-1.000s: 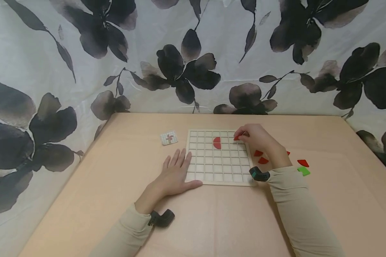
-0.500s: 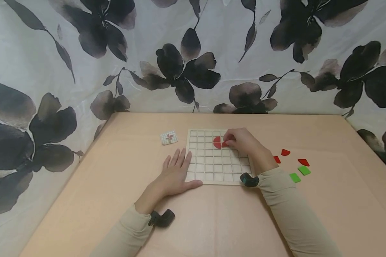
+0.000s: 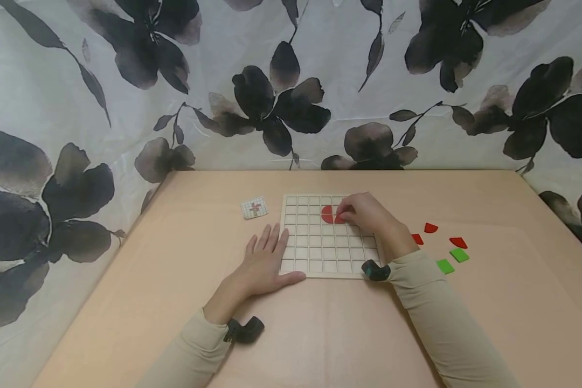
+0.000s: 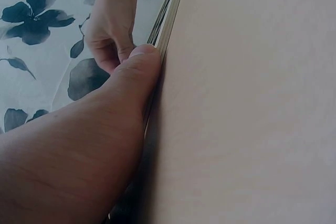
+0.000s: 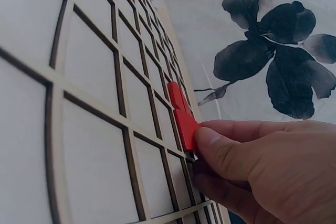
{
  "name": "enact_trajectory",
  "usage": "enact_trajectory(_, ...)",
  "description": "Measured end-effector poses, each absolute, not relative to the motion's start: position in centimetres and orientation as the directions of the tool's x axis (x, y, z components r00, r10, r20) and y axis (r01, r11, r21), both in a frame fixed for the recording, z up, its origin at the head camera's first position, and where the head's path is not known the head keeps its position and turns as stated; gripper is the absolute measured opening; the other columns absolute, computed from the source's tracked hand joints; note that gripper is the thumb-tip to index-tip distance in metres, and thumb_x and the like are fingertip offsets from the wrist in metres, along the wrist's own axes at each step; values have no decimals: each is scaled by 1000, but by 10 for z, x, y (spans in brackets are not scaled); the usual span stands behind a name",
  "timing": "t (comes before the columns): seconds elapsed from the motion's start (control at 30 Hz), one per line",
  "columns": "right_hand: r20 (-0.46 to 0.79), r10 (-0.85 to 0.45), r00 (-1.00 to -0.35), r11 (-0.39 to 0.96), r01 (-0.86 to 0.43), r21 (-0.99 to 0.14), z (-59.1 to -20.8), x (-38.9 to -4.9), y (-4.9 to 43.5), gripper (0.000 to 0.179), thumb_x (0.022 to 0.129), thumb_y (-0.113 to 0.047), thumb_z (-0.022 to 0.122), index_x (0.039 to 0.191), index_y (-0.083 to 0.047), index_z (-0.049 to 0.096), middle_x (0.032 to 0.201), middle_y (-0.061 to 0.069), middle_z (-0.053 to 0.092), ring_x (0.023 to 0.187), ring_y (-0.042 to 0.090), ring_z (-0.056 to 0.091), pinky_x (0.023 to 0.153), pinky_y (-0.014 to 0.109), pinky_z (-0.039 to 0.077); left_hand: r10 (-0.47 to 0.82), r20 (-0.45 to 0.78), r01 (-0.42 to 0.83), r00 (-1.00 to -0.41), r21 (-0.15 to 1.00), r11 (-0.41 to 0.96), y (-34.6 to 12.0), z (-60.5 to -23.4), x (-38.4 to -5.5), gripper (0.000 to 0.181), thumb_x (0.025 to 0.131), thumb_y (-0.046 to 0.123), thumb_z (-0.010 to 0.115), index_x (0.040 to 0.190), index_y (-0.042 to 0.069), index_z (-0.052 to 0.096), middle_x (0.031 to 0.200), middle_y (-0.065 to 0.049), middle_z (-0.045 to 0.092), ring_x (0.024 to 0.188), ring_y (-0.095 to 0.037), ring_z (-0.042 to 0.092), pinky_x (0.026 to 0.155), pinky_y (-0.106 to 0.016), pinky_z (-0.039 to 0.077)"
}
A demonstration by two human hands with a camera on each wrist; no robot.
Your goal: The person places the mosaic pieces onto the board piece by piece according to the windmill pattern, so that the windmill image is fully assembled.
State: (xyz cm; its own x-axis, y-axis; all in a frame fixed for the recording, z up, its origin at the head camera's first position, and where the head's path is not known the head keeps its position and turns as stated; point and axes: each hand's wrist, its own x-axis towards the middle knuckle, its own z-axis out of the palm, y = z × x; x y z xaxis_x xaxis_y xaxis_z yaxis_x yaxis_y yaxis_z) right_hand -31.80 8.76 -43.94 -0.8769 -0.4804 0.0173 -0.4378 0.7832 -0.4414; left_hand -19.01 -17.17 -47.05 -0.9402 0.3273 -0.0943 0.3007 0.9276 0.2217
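Observation:
A white grid board [image 3: 322,253] with raised lines lies on the table. In its upper part sit red curved tiles [image 3: 327,214] that together form a half disc. My right hand [image 3: 366,218] pinches another red tile [image 5: 185,129] between thumb and fingers, right beside that half disc. In the right wrist view this tile is at the grid surface; whether it is fully seated in its cell I cannot tell. My left hand [image 3: 265,264] rests with fingers spread on the board's left edge, its thumb [image 4: 137,72] along the near edge.
Loose red tiles [image 3: 430,228] and two green square tiles [image 3: 445,266] lie on the table [image 3: 504,302] right of the board. A small card [image 3: 254,208] with a grid and red pattern lies to its left. A floral cloth [image 3: 199,81] hangs behind.
My right hand has carried the red tile leftward from the board's upper right to the half disc, then stayed there. More loose tiles at right have come into sight. The left hand has not moved.

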Motion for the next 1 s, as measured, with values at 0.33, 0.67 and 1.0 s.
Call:
enact_trajectory(0.33, -2, -508, -862, 774, -455, -441, -438, -319, 85, 20, 82, -17, 75, 99, -8, 75, 96, 7, 73, 96, 25, 61, 91, 42, 48, 330, -90, 304, -940, 222, 927, -173, -469, -190, 106, 80, 80, 40, 154, 10, 9, 161, -14, 2, 148, -32, -1, 115, -57, 4)
enact_trajectory(0.67, -13, -534, -845, 784, -489, -383, -431, -312, 85, 23, 78, -17, 78, 100, -11, 76, 86, 2, 67, 80, 18, 55, 74, 32, 46, 329, -93, 302, -940, 225, 926, -173, -469, -190, 107, 80, 81, 39, 154, 10, 8, 161, -14, 2, 148, -32, -2, 116, -56, 4)
enact_trajectory(1.0, -90, -542, -835, 790, -470, -394, -430, -312, 91, 27, 79, -17, 77, 106, -13, 75, 94, 4, 63, 79, 19, 51, 68, 29, 43, 324, -94, 296, -941, 229, 927, -170, -468, -187, 106, 80, 80, 40, 154, 10, 9, 160, -15, 1, 148, -32, -2, 115, -57, 4)
